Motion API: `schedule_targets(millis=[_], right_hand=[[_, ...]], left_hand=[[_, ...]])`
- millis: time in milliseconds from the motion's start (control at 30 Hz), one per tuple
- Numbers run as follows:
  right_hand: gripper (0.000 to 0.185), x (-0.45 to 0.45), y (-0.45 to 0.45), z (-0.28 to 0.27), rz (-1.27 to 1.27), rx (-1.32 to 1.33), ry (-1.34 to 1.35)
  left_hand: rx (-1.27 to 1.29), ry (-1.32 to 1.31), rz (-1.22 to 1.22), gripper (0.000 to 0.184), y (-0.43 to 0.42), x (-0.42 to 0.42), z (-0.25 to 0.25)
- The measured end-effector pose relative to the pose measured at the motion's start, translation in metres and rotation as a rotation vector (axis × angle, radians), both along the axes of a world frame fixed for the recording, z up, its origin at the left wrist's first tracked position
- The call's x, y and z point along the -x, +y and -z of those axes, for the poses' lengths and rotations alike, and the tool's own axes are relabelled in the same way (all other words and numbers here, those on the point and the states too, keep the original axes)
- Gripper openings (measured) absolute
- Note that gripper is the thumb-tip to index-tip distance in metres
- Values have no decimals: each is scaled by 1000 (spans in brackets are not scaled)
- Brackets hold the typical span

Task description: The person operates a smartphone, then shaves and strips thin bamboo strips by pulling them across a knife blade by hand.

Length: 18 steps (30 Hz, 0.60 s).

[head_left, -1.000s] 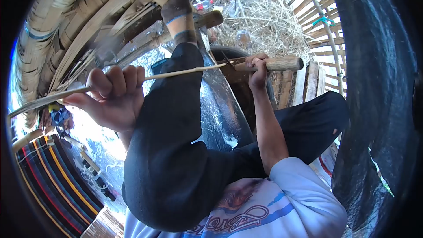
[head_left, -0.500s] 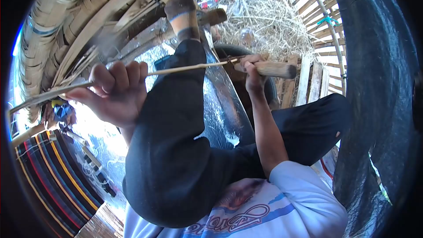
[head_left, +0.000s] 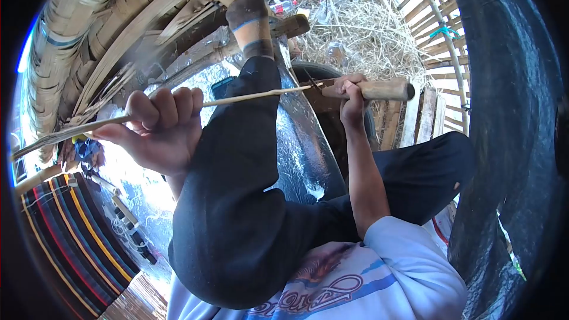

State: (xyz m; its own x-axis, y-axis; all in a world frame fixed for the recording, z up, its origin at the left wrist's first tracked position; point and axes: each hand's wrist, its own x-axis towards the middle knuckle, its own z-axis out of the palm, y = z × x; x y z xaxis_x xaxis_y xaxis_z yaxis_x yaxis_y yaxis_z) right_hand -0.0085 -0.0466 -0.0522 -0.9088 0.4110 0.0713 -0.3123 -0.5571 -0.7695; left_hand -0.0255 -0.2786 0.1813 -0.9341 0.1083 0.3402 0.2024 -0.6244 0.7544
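Note:
My left hand point(head_left: 163, 127) is closed around a thin pale bamboo strip point(head_left: 249, 96), thumb pointing out along it at the left. The strip runs across above my raised knee to my right hand point(head_left: 349, 92). That hand grips a knife by its thick wooden handle point(head_left: 388, 89), whose butt end points right. A short dark part of the blade point(head_left: 314, 81) shows at the strip's right tip. Whether blade and strip touch, I cannot tell. Beyond the left hand, the strip's end looks frayed.
My dark-trousered legs point(head_left: 231, 201) lie under both hands. Big bundles of bamboo strips point(head_left: 83, 12) stand at upper left. Straw point(head_left: 379, 41) covers the ground ahead, beside a slatted bamboo wall point(head_left: 438, 6). Dark plastic sheeting point(head_left: 504, 112) hangs at right; a striped mat point(head_left: 77, 243) lies lower left.
My right hand and the knife have shifted slightly to the right, and the handle's butt end has tipped up a little. My left hand still grips the strip in nearly the same place.

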Motion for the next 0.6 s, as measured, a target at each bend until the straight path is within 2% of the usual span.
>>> schedule_targets(millis=[33, 67, 133, 167, 200, 267, 300, 400, 433, 467, 533, 567, 600], right_hand=[[7, -9, -7, 6, 9, -114, -59], [6, -18, -7, 24, -95, -293, -66], [6, -16, -3, 42, -52, -638, -123], [8, -14, -4, 38, 1, -343, -309], [8, -9, -3, 27, -8, -337, -306], [9, -13, 1, 14, 17, -206, -130], [7, -16, -1, 23, -9, -370, -172], [7, -10, -3, 27, -3, -410, -260], [6, -14, 3, 24, 4, -235, -343], [6, -15, -1, 28, -8, -228, -348], [5, -24, 2, 39, -56, -419, -275], [4, -18, 0, 37, -29, -649, -176], [4, -15, 6, 34, -14, -656, -167]], left_hand=[[3, -15, -8, 63, -2, -3, 0], [9, -23, -8, 63, -1, -4, -1], [3, 17, 3, 63, 4, 5, -3], [-9, 5, 7, 63, 4, 2, -3], [-17, -5, 3, 63, 2, 0, -2], [12, -17, 13, 63, -3, -5, 0], [2, -24, 7, 63, -3, -6, -1], [-13, 22, 27, 63, -1, 3, 0], [-3, 23, 30, 63, -1, 2, 1], [11, 16, 32, 63, -3, 0, 1], [7, -2, 38, 63, -7, -5, 2], [-7, 15, 56, 63, -6, -1, 2], [-15, 35, 71, 63, -5, 3, 1]])
